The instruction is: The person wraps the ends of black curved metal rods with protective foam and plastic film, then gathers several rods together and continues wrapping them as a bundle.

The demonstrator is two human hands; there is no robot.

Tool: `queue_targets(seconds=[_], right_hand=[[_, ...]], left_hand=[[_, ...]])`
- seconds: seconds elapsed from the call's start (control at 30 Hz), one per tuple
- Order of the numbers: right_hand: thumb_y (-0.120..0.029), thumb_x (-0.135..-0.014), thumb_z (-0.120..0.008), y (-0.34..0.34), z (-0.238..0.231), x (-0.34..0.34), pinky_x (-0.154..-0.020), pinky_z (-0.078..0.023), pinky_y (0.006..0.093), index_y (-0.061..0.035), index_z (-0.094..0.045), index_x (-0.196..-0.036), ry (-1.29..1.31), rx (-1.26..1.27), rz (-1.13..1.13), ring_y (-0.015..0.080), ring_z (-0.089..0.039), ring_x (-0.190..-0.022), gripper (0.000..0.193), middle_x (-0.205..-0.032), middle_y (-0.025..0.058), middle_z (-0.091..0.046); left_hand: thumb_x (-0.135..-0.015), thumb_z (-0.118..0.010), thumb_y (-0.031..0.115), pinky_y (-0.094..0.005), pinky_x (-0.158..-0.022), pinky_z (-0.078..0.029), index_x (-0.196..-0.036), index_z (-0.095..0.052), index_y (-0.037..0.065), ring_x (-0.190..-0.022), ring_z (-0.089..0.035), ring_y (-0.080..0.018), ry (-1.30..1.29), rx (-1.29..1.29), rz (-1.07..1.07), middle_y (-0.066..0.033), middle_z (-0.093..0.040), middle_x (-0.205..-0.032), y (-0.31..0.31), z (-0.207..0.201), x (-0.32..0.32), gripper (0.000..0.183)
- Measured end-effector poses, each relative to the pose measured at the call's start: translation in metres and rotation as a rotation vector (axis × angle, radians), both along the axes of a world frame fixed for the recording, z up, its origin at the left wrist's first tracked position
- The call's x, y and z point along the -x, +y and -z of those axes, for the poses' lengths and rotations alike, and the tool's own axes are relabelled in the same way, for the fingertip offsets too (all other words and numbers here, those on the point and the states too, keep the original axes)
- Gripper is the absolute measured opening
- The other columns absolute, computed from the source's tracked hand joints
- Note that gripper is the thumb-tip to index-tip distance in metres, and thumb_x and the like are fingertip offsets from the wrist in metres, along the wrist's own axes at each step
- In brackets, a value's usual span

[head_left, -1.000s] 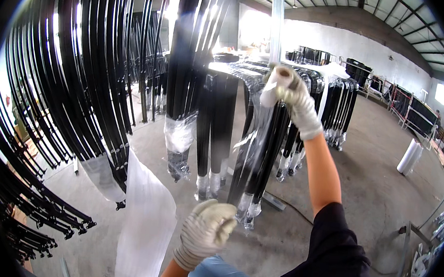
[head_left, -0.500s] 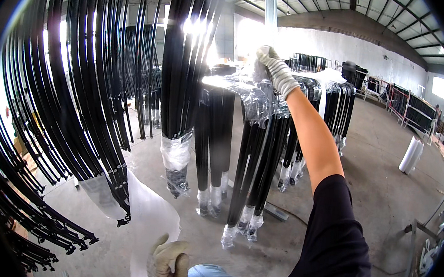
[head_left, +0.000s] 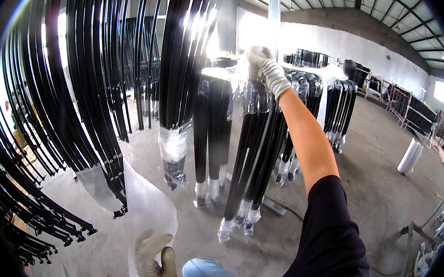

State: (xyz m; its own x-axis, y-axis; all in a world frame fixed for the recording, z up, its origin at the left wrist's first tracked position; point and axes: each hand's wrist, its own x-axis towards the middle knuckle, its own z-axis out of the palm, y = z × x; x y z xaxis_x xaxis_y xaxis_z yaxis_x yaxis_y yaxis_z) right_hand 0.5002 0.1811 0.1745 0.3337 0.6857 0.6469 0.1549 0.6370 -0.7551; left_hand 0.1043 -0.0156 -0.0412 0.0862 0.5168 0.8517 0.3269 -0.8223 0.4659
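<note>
My right hand, in a whitish knit glove, is closed at the top of a bundle of black metal tubes. Clear plastic film wraps the bundle's upper bend, and its lower ends have film too. What the fingers hold is hidden. Low in front of my body, my left hand wears a similar glove; its fingers are half curled with the thumb apart, and nothing shows in them. Behind it a long white sheet hangs beside black curved tubes.
More wrapped black bundles hang beyond my right arm. A tall black bundle with a plastic-wrapped foot hangs left of centre. A white roll stands on the concrete floor at right. Near the right edge is a metal stand.
My right hand has shifted slightly left along the top of the wrapped bundle. My left hand has moved a little left, nearer the white sheet, its fingers still apart from the thumb.
</note>
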Motion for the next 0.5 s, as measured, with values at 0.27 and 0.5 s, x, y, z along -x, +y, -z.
queue_targets(seconds=[0.27,0.5], right_hand=[[-0.034,-0.061,-0.075,-0.012,-0.018,-0.005,-0.097,-0.027,0.0382,-0.0054,-0.036,-0.123,-0.062,-0.049,0.049,0.0258,-0.04,-0.112,0.078,-0.115,0.015,-0.048],[-0.038,-0.063,-0.072,0.012,-0.023,-0.005,-0.095,-0.032,0.0403,-0.0107,-0.034,-0.126,-0.165,-0.203,0.124,0.0268,-0.039,-0.114,0.078,-0.122,0.0154,-0.041]], left_hand=[[-0.078,-0.048,0.005,-0.0429,-0.095,-0.034,-0.103,-0.047,0.003,-0.092,-0.05,-0.0211,-0.163,-0.032,-0.128,-0.0072,-0.053,-0.092,-0.003,0.013,0.007,0.025],[-0.076,-0.05,0.002,-0.044,-0.09,-0.037,-0.105,-0.045,0.003,-0.09,-0.051,-0.022,-0.139,-0.126,-0.148,-0.0101,-0.053,-0.096,-0.007,0.017,0.022,0.029]])
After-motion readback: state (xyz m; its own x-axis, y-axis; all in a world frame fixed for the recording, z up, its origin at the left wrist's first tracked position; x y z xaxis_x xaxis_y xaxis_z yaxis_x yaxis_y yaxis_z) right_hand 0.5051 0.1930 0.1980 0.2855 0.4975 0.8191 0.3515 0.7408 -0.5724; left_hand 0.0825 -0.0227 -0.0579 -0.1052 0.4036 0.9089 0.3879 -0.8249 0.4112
